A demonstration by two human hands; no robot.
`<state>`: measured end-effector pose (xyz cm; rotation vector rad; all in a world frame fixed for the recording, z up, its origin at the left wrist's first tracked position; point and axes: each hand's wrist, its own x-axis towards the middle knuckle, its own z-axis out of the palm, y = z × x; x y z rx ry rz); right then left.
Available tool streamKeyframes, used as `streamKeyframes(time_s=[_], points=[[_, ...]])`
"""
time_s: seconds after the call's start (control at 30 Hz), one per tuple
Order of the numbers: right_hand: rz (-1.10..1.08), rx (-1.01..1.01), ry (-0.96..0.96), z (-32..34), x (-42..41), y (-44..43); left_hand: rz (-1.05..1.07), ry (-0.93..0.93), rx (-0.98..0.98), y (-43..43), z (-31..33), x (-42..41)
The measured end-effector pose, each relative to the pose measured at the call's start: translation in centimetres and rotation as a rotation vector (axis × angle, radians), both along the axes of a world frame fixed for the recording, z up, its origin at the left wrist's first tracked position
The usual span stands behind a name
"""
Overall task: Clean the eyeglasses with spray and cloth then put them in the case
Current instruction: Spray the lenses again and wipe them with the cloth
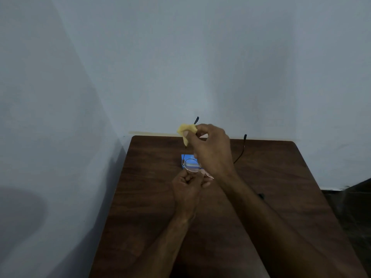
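Observation:
My left hand (187, 186) grips thin round-rimmed eyeglasses (191, 165) by the lower rim, holding them above the table with both temple arms pointing away from me. My right hand (210, 149) is raised over the glasses, pinching a small yellow cloth (185, 131) against the left temple arm. A blue flat object (183, 158), perhaps the case, lies on the table right behind the lenses, mostly hidden by them and my right hand. No spray bottle is in view.
The dark wooden table (271, 177) stands in a corner against pale blue-grey walls, its left edge close to the side wall. A small dark object (261, 196) lies on the table beside my right forearm.

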<state>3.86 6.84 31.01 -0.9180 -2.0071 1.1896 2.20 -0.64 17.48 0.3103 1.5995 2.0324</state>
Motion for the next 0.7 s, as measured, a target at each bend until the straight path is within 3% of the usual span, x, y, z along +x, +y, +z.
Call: streamKeyframes(time_s=[0.1, 0.37, 0.6, 0.7], points=[[-0.006, -0.055, 0.054, 1.1, 0.2, 0.4, 0.013, 0.032, -0.062, -0.1, -0.9, 0.1], [0.032, -0.398, 0.338, 1.6, 0.6, 0.8, 0.019, -0.162, 0.021, 0.0, -0.5, -0.1], [-0.003, -0.298, 0.532, 0.3, 4.8, 0.3, 0.056, -0.329, 0.109, 0.2, -0.1, -1.0], [-0.091, -0.274, 0.428, -3.7, 8.2, 0.4, 0.084, -0.321, 0.116, 0.1, -0.1, -1.6]])
